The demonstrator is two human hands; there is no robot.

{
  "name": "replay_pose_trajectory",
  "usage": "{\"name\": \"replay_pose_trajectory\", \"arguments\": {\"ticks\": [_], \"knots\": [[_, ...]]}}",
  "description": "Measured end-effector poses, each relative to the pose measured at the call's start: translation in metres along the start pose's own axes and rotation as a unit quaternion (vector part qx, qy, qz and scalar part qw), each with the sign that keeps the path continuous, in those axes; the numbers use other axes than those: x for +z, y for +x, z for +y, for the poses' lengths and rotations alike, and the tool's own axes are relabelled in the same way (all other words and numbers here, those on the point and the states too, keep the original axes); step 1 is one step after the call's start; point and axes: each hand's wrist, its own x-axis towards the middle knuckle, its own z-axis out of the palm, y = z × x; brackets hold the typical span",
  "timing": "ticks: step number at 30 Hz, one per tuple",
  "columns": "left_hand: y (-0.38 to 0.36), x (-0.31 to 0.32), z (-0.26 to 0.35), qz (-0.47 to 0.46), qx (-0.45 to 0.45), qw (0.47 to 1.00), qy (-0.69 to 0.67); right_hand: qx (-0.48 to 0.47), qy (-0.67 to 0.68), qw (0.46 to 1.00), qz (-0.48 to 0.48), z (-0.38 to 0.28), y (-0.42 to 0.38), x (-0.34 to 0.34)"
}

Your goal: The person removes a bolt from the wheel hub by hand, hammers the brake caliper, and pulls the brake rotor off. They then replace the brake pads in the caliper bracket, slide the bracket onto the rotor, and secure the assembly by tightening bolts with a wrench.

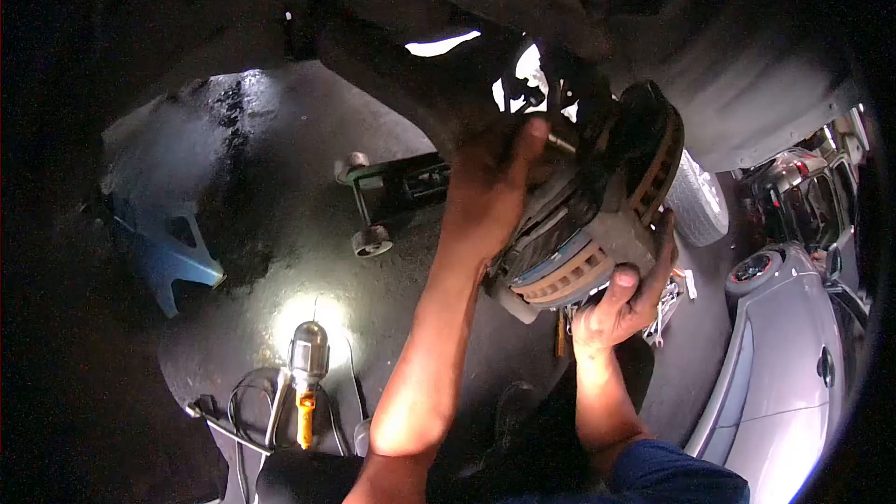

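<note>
A brake disc [565,275] with a vented, rusty edge hangs under the dark vehicle body, with a grey brake caliper [621,247] around part of it. My left hand [495,173] reaches up to the inner side of this assembly. Its thumb points up beside a small shiny metal pin [561,143], while the other fingers are closed out of sight around something dark. From below, my right hand [621,308] grips the caliper, thumb in front and fingers up its outer side.
A lit work lamp [308,355] with a yellow handle lies on the floor at lower left, its cable beside it. A wheeled floor jack [401,177] stands behind my left arm. There is a blue metal stand [168,257] at left, a tyre [700,201] and a silver car [784,364] at right.
</note>
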Motion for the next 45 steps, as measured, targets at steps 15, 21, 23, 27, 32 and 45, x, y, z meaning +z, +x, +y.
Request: {"name": "replay_pose_trajectory", "arguments": {"ticks": [15, 21, 23, 27, 32, 45], "knots": [[0.003, 0.02, -0.009, 0.052, -0.003, 0.997, -0.049, 0.018, -0.007, 1.0, 0.004, 0.006, -0.005, -0.001], [0.002, 0.032, -0.01, 0.08, 0.005, 0.995, -0.063, 0.006, 0.015, 1.0, 0.001, 0.004, -0.003, 0.001], [0.002, 0.033, -0.007, 0.075, 0.01, 0.996, -0.042, -0.002, -0.008, 1.0, -0.005, 0.004, -0.002, -0.001], [0.006, 0.022, -0.011, 0.024, 0.005, 1.0, 0.01, -0.023, -0.03, 0.999, -0.021, 0.004, 0.0, -0.004], [0.005, 0.015, -0.008, -0.012, 0.004, 1.0, 0.015, -0.026, 0.02, 0.999, -0.006, 0.004, 0.001, -0.001], [0.01, 0.013, -0.006, 0.0, 0.001, 1.0, 0.026, -0.014, -0.009, 0.999, -0.03, -0.003, 0.008, -0.007]]}}
